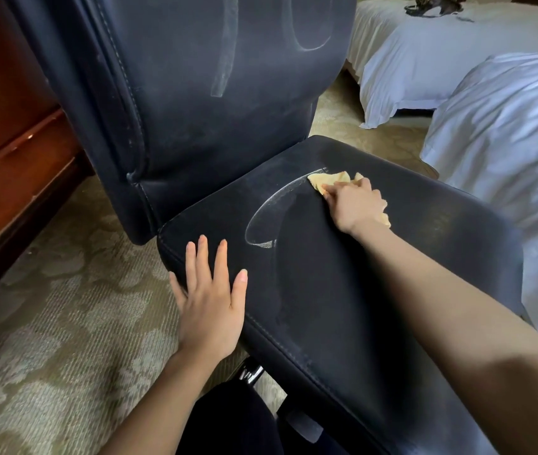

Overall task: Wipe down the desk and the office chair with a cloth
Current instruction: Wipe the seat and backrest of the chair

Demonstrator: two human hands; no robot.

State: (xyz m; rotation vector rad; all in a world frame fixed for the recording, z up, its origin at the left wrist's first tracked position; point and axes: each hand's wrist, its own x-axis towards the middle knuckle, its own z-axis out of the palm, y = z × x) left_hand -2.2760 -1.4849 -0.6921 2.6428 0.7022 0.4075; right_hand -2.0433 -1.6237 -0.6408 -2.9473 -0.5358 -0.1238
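A dark office chair fills the middle of the view, its dusty seat (376, 274) below and its backrest (212, 93) upright behind. My right hand (354, 205) grips a yellow cloth (321, 180) and presses it on the far part of the seat, at the end of a curved wiped streak. My left hand (210, 300) lies flat with straight fingers on the seat's near left edge. Wiped streaks also show on the backrest.
A reddish wooden desk (15, 152) stands at the left, close to the chair. Patterned carpet (64, 339) covers the floor. Two beds with white bedding (490, 133) stand at the right. The chair's chrome post (251, 372) shows under the seat.
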